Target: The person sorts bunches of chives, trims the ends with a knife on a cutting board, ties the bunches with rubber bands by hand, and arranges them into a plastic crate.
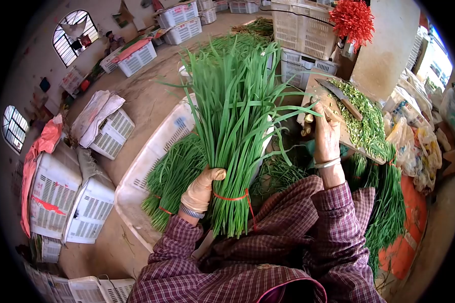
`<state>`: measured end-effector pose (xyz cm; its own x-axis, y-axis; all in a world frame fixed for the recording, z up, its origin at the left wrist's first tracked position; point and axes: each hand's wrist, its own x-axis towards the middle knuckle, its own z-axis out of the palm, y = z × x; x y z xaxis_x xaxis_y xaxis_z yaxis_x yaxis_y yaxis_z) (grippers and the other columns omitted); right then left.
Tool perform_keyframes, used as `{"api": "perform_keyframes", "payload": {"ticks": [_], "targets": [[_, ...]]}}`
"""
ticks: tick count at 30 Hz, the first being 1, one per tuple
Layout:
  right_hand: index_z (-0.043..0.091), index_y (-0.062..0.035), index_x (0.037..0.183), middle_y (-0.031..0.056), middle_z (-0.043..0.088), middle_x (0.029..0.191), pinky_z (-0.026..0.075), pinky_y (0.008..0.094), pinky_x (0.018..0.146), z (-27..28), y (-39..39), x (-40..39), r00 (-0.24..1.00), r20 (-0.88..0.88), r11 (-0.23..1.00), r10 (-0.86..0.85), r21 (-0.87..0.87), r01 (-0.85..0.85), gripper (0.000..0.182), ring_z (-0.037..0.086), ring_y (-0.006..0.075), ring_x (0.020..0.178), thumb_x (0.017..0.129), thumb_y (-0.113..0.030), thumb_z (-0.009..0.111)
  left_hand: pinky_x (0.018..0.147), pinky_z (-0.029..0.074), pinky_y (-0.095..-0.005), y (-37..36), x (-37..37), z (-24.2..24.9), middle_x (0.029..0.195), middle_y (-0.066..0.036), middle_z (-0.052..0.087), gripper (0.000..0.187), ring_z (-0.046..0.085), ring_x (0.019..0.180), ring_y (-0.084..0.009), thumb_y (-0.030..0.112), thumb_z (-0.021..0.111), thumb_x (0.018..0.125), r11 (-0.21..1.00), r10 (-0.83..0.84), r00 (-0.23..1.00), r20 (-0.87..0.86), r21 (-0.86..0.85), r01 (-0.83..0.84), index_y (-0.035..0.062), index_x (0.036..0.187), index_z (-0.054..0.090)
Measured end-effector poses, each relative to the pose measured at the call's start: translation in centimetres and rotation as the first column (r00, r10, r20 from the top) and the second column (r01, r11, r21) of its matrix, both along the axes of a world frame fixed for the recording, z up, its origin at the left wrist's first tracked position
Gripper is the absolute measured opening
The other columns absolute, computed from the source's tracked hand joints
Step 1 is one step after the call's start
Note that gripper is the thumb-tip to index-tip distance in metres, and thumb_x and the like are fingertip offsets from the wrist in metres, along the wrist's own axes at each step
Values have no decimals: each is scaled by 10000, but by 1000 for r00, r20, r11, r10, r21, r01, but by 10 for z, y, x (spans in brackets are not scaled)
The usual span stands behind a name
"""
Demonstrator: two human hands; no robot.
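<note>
My left hand (198,191), in a pale glove, is wrapped round the lower part of a large bunch of long green stalks (232,136). A red tie (231,198) circles the bunch just above its cut ends. My right hand (327,129) is raised to the right of the bunch, fingers drawn together near one stray leaf tip; whether it pinches that leaf is too small to tell. Beside it lies a board (318,93) with chopped green bits and a knife (345,99) with a wooden handle.
A white crate (136,198) at the left holds more tied bunches. Loose stalks (278,177) lie between my arms. More bunches (387,217) hang at the right by plastic bags (419,146). Stacked crates (303,30) stand ahead, others (55,187) at far left. A person (111,39) sits far back.
</note>
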<state>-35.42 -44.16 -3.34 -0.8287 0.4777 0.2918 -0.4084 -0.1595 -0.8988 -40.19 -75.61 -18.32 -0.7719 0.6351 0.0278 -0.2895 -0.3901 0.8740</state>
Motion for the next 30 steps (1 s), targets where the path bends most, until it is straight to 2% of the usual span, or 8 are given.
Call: {"api": "perform_keyframes", "payload": {"ticks": [2,4,9,12,16,21,25,30], "targets": [[683,-16,925,-4,596,717,406,221,564,8,2,12,993,-25,979,-113,167,116,210,509,61,630,983,-217,662,878,544,-215,2,5,6,1055,-42,710,409,646,950,-62,230,696,939,995,97,993,61,-25,-95,2,1267,608],[660,12,922,44,597,724,428,250,595,18,2,27,952,-132,691,-277,661,293,160,531,96,664,942,-142,695,947,527,-315,9,10,23,1153,-125,695,632,669,1008,-188,410,727,831,993,66,998,21,-102,-63,-41,1260,619],[697,-2,962,56,665,843,477,256,631,21,-6,35,925,-180,753,-336,539,378,225,565,104,680,981,-219,639,989,519,-371,19,16,47,1207,-172,684,736,677,1053,-257,471,751,775,987,67,998,-2,-144,-67,-63,1264,618],[725,-50,1083,15,674,922,424,202,603,25,20,38,908,-108,860,-405,290,419,334,539,48,684,1038,-335,557,847,553,-222,13,12,39,1051,-9,703,468,649,890,-60,197,764,861,998,43,989,142,-44,-37,28,1276,626],[721,-23,1015,43,710,893,526,265,687,32,14,53,897,-247,715,-368,541,442,182,625,114,734,961,-192,680,824,543,-198,9,0,23,994,24,692,426,632,863,-45,204,774,850,996,9,993,116,-85,1,27,1219,656],[727,-69,1026,81,653,781,519,332,648,28,-8,47,945,-303,247,-121,913,325,266,632,237,688,767,-54,786,803,546,-189,10,-3,20,950,23,694,448,638,839,-42,214,807,828,994,44,991,123,-109,-30,25,1204,653],[702,-116,981,45,646,839,535,353,645,13,-24,25,949,-296,201,-108,929,312,217,664,230,758,784,-200,740,947,536,-325,13,7,40,1183,-93,694,672,672,1029,-193,328,806,765,984,29,996,88,-179,-12,-14,1305,597],[690,-85,896,58,645,778,530,343,633,-2,-25,14,954,-288,294,-78,908,298,89,657,229,716,817,-124,693,921,528,-299,17,7,46,1195,-47,673,717,648,1030,-152,337,824,757,985,-36,999,20,-170,39,13,1344,571]]}}
